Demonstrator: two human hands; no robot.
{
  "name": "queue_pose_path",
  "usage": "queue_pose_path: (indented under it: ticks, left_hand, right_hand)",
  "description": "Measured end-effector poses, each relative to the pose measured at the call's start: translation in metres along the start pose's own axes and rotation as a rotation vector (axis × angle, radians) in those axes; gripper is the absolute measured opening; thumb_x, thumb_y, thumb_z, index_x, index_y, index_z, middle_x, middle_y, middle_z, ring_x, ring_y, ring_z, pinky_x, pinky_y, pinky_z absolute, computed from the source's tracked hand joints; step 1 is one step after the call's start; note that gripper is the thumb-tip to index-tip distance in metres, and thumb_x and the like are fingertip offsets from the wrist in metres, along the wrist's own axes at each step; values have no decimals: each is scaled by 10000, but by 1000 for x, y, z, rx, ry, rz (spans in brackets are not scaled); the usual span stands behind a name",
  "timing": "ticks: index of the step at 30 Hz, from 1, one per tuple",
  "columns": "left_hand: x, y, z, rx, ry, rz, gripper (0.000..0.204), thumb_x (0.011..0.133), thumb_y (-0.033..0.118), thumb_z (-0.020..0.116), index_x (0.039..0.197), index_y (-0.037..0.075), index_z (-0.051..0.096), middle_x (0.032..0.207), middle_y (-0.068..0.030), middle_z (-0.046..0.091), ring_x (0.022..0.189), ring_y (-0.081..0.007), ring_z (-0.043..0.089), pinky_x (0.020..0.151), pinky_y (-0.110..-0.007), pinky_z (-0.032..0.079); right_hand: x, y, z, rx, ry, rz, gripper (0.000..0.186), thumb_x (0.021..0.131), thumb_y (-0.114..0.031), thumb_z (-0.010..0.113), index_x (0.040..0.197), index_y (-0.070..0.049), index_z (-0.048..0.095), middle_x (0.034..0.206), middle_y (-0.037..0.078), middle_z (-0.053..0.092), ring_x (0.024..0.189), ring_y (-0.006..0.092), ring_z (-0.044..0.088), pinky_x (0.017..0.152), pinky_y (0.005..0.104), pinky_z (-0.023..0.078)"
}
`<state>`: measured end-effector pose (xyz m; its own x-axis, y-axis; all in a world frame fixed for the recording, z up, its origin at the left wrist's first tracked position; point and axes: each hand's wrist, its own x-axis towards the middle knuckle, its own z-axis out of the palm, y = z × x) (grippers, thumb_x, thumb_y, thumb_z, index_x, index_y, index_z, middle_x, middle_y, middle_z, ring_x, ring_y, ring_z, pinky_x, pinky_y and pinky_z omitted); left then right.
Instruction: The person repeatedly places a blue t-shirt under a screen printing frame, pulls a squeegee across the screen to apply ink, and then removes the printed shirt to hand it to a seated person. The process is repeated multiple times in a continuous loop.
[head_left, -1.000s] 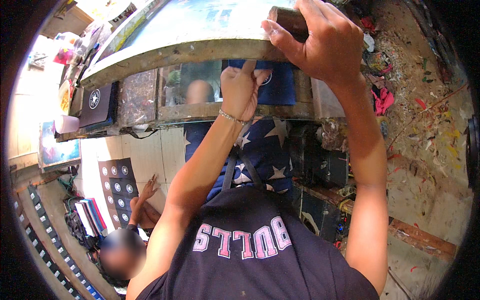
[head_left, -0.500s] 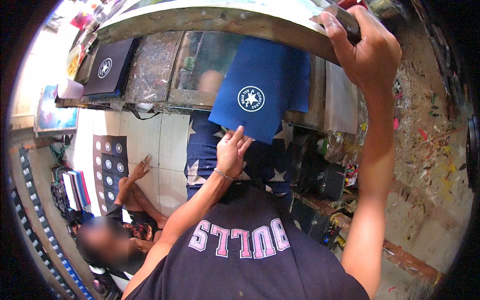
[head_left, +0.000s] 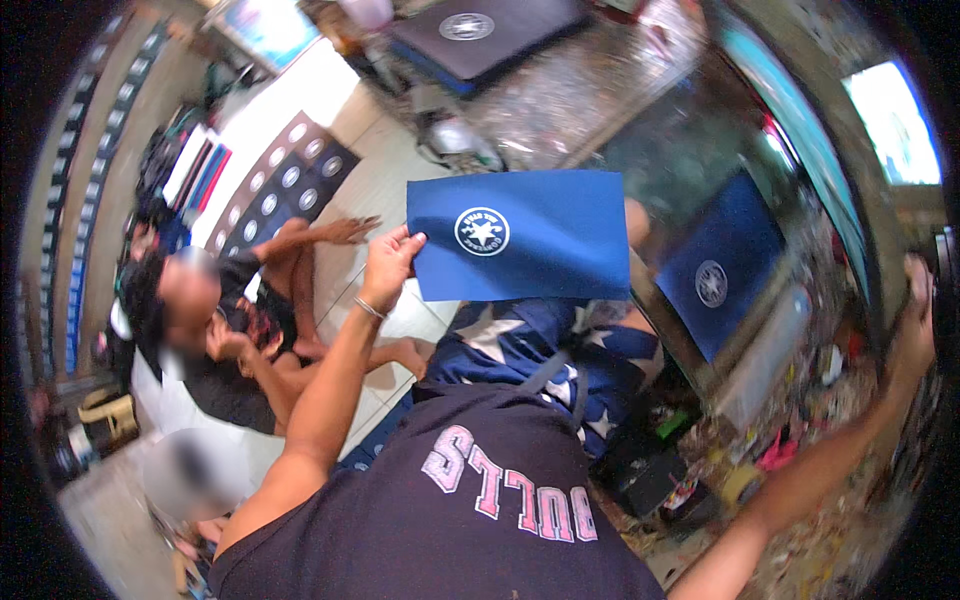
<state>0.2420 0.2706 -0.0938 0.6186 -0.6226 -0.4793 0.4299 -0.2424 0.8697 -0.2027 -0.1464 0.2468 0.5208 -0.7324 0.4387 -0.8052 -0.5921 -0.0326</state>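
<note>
Pinched at its left edge by my left hand (head_left: 392, 265), a blue sheet (head_left: 560, 240) with a white round star emblem is held flat above my lap. My right hand (head_left: 915, 315) reaches to the far right, closed on the edge of a raised wooden screen frame (head_left: 850, 200); its fingers are partly hidden and blurred. Below the frame, another blue sheet (head_left: 735, 240) with a similar pale emblem lies on the dark work table (head_left: 640, 140).
A dark stack of printed sheets (head_left: 540, 40) rests on the table's far end. To the left a person (head_left: 230, 330) sits on the floor beside printed sheets (head_left: 330, 165) laid on the tiles. Another person (head_left: 195, 475) is at lower left. Clutter and paint stains lie at right.
The held blue sheet has lifted off the table and swung left with my left hand, uncovering another blue sheet. My view has turned right. My right hand remains at the frame.
</note>
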Motion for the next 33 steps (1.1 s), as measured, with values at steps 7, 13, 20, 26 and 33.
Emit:
queue_pose_path:
  ticks: [7,13,20,26,33]
  left_hand:
    - [4,-12,-113,-2,76,-82,176,1002,88,580,1122,0,673,875,-54,729,653,-101,683,579,-264,581]
    - [59,-75,-126,-10,198,-135,151,963,50,583,1025,-30,694,810,-66,693,655,-157,686,569,-300,581]
    - [215,-198,-153,266,700,-242,197,836,88,649,949,-47,736,888,-189,738,814,-261,743,714,-402,605]
    - [232,-233,-184,-698,1018,3,299,845,-19,520,1102,2,670,954,-123,687,822,-281,715,670,-460,628]
    - [160,-270,-178,-892,1274,-90,374,911,-11,502,1284,-20,531,1210,-215,597,922,-369,683,803,-547,612]
  right_hand:
    - [40,106,-28,-64,2,-84,549,1068,-430,432,1362,5,594,1407,133,600,1326,258,533,1141,371,357]
    - [55,130,-44,-17,21,-102,503,1055,-370,470,1340,18,616,1380,144,620,1289,261,557,1122,378,377]
    - [57,132,-56,21,71,105,517,1070,-384,452,1351,20,611,1387,110,627,1295,221,564,1106,329,378]
    - [53,138,-60,74,109,151,554,1057,-421,469,1341,32,614,1375,123,632,1281,251,568,1103,331,378]
    - [54,142,-71,-109,79,89,593,1020,-434,497,1334,56,606,1371,202,614,1248,307,582,1099,392,404]
